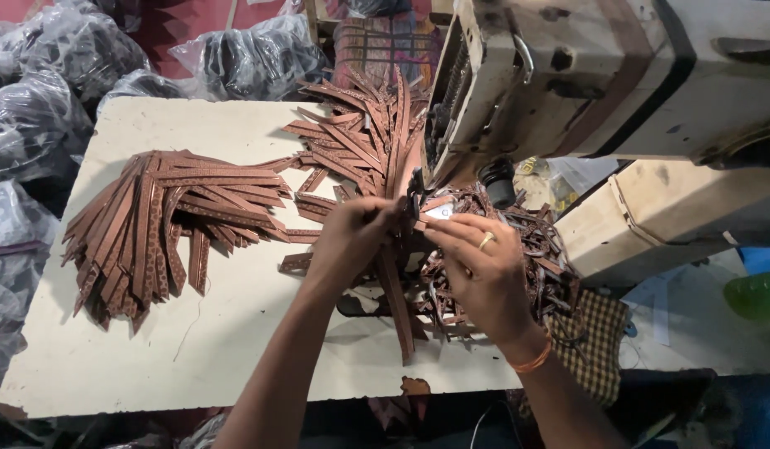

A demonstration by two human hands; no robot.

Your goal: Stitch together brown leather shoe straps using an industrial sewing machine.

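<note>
Head view, listed left to right:

- Bags (pixel 35 91): clear plastic with dark contents, heaped along the far-left edge and beyond the back of the surface.
- Surface (pixel 235 333): pale, worn board, its front edge chipped near the middle.
- Left pile (pixel 152 224): brown patterned straps, fanned out flat on the surface, well apart from the hands.
- Back pile (pixel 360 137): more brown straps, fanned near the back edge, just beside the machine.
- Left hand (pixel 351 237): fingers closed in a pinch on the strap, near the middle of the surface under the machine head.
- Strap (pixel 397 299): brown, long, runs from the left hand's grip towards the front edge, lying over the surface.
- Right hand (pixel 476 266): fingers bent, tips touching a small pale piece (pixel 440 212) beside the left hand; whether it grips the piece I cannot tell. A ring sits on one finger and an orange band on the wrist.
- Tangle (pixel 543 249): dark looped straps heaped under and behind the right hand.
- Machine (pixel 601 75): cream sewing machine, grimy, its head directly above the hands.
- Cloth (pixel 597 341): checked, yellow and dark, at the front edge right of the right wrist.
- Green object (pixel 755 295): far right, partly cut off.
</note>
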